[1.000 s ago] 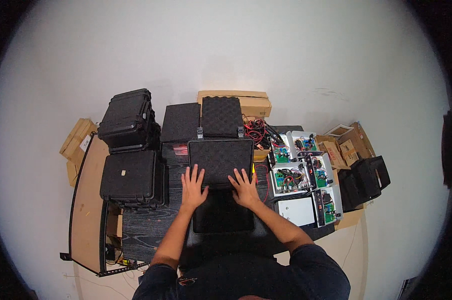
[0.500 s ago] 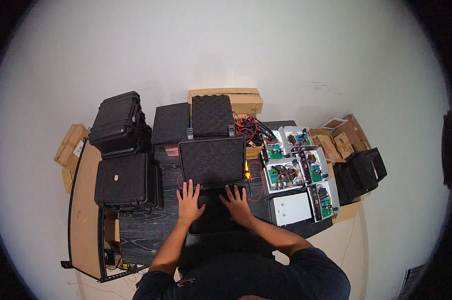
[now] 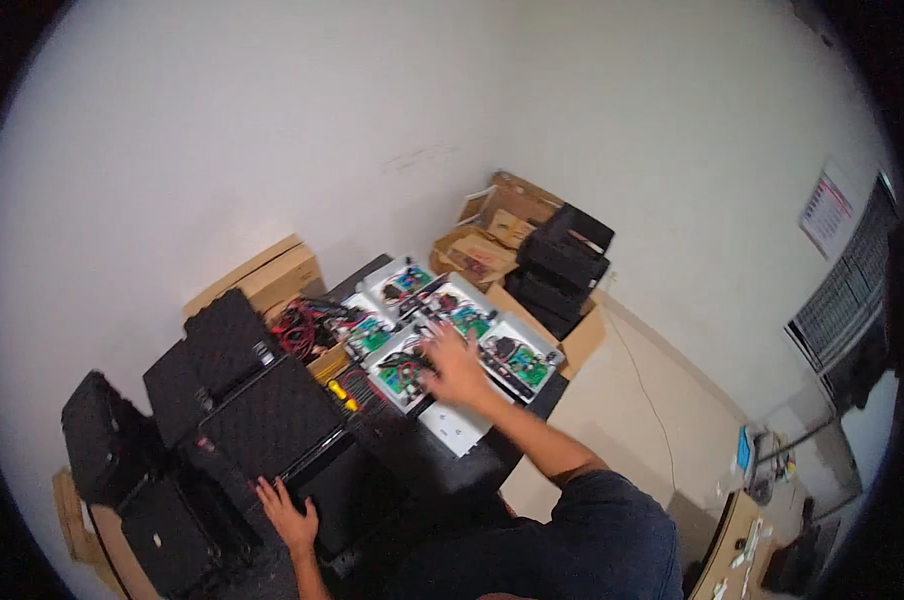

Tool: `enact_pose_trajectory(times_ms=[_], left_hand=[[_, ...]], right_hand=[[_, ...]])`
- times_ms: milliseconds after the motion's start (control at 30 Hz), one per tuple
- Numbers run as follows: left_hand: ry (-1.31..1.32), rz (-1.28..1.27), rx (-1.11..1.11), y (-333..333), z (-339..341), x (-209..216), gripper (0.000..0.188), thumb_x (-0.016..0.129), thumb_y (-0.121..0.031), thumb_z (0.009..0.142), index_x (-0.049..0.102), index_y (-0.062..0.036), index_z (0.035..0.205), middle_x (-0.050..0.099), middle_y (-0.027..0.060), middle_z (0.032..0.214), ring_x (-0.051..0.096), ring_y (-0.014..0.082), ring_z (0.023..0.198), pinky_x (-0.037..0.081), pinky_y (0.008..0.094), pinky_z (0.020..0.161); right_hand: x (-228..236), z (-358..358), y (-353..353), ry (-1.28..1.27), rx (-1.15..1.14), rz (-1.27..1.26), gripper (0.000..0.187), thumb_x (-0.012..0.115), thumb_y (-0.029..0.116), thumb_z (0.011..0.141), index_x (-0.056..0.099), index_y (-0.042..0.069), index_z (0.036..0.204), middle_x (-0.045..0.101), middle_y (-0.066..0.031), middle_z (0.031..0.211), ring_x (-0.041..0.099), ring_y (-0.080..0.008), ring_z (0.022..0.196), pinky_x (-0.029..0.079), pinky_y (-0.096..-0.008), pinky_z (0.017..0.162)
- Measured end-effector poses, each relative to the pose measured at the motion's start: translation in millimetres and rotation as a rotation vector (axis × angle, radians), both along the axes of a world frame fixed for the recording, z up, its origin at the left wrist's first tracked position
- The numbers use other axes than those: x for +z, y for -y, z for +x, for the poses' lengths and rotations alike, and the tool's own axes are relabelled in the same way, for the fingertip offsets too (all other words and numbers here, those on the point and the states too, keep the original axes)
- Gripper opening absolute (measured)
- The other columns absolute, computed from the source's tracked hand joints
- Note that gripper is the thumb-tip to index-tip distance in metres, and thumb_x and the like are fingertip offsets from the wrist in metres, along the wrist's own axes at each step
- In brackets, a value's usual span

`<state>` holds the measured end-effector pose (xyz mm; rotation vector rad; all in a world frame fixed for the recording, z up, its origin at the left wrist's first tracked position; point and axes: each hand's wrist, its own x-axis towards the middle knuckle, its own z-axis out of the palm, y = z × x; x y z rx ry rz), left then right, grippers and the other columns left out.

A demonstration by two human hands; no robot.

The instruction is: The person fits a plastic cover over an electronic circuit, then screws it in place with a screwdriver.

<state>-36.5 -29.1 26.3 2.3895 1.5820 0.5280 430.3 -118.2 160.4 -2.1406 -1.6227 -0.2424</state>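
Note:
My left hand (image 3: 290,515) rests with fingers apart at the left edge of an open black hard case, whose dark lower half (image 3: 352,500) lies in front of me. The raised lid (image 3: 267,415) shows dark foam inside. My right hand (image 3: 454,368) is stretched out over several white housings with green circuit boards (image 3: 522,362) and wiring. Its fingers are spread, with nothing visible in them; whether they touch a housing cannot be told. Just below that hand lies a flat white panel (image 3: 455,428). A yellow-handled screwdriver (image 3: 342,394) lies between the case lid and the housings.
Closed black cases (image 3: 167,540) are stacked at the left. Another foam-lined case (image 3: 227,340) stands behind the open one. Red and black cables (image 3: 307,325) lie beside a cardboard box (image 3: 257,280). More cartons (image 3: 477,255) and black cases (image 3: 567,250) stand at the far right.
My view has swung to the right. My right hand has left the open case and reached over the circuit-board housings. My left hand stays by the case, now at its left edge.

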Motion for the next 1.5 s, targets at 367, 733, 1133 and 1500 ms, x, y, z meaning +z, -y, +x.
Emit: enact_pose_trajectory(times_ms=[367, 733, 1133, 1500], left_hand=[[-0.099, -0.044, 0.025, 2, 9, 10, 0.093, 0.074, -0.018, 0.082, 0.032, -0.0014, 0.163, 0.012, 0.0223, 0.175, 0.012, 0.0461, 0.161, 0.022, 0.0586, 0.127], [-0.163, -0.091, 0.03, 1, 9, 8, 0.098, 0.077, -0.017, 0.079, 0.03, 0.0007, 0.163, 0.014, 0.0215, 0.175, 0.01, 0.046, 0.161, 0.021, 0.0578, 0.128], [-0.017, -0.158, 0.061, 3, 7, 12, 0.085, 0.076, -0.021, 0.082, 0.041, -0.0004, 0.157, 0.017, 0.0224, 0.174, 0.012, 0.0466, 0.16, 0.019, 0.0674, 0.124], [0.616, -0.166, -0.187, 37, 29, 95, 0.078, 0.075, -0.02, 0.093, 0.039, 0.0022, 0.158, 0.038, 0.0264, 0.165, 0.046, 0.0409, 0.147, 0.037, 0.0448, 0.121]], right_hand=[[91, 306, 101, 0.033, -0.892, -0.207, 0.089, 0.082, 0.03, 0.082, 0.04, 0.02, 0.16, 0.038, -0.0116, 0.165, 0.028, -0.0344, 0.157, 0.025, -0.0753, 0.119], [79, 333, 100, 0.107, -0.799, -0.071, 0.046, 0.061, 0.004, 0.095, 0.064, 0.019, 0.139, 0.067, -0.0074, 0.13, 0.062, -0.0284, 0.126, 0.038, -0.0683, 0.116], [131, 152, 44, 0.37, -0.224, 0.461, 0.053, 0.079, 0.01, 0.082, 0.064, 0.012, 0.132, 0.067, -0.0078, 0.111, 0.064, -0.0267, 0.105, 0.042, -0.0449, 0.096], [89, -90, -5, 0.09, 0.475, 0.448, 0.047, 0.078, 0.012, 0.082, 0.07, 0.017, 0.127, 0.064, -0.0075, 0.1, 0.064, -0.0288, 0.09, 0.048, -0.0436, 0.073]])
